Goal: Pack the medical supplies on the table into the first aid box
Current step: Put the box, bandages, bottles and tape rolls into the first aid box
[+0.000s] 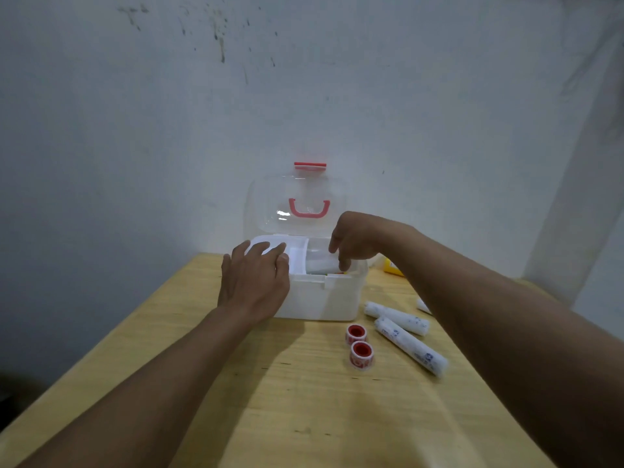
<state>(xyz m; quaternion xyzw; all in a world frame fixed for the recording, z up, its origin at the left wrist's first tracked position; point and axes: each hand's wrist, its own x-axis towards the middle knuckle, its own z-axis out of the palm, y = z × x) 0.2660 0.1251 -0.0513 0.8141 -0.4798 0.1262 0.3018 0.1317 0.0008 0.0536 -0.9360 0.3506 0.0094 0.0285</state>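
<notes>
Setting: bare, scuffed pale wall; light wooden table [304, 400] pushed against it, seen from above and behind the hands.

Item 1, first aid box [320, 298]: white plastic body at the far middle of the table, clear hinged lid [297, 201] standing upright against the wall, red carry handle [309, 209] and red latch [310, 165] on the lid. A white tray insert fills the left part of the opening; the right compartment holds something pale, not identifiable. Judged light and rigid, liable to slide if pushed.

Item 2, left hand [253, 282]: laid flat over the box's left front corner, fingers spread and relaxed, steadying it rather than gripping anything.

Item 3, right hand [354, 241]: curled over the right compartment, fingertips pointing down into it. Whether they pinch an object or have let go cannot be told.

Item 4, gauze rolls, wrapped: one [396, 314] just right of the box, another [410, 346] nearer the camera, touching or nearly so. Both lie flat, long axes running from far-left to near-right. A third white end [422, 305] shows beside the right forearm. Judged soft, light and compressible; the wrapper may be slick, so a mid-length grasp across the roll suits best, then a turn to lie along the compartment.

Item 5, tape rolls, two, red cores: [355, 333] and [362, 355], standing on their flat faces, close together, holes upward. Stiff and small; pinch across the rim.

Item 6, yellow object [393, 267]: partly hidden behind the right arm, kind uncertain.
</notes>
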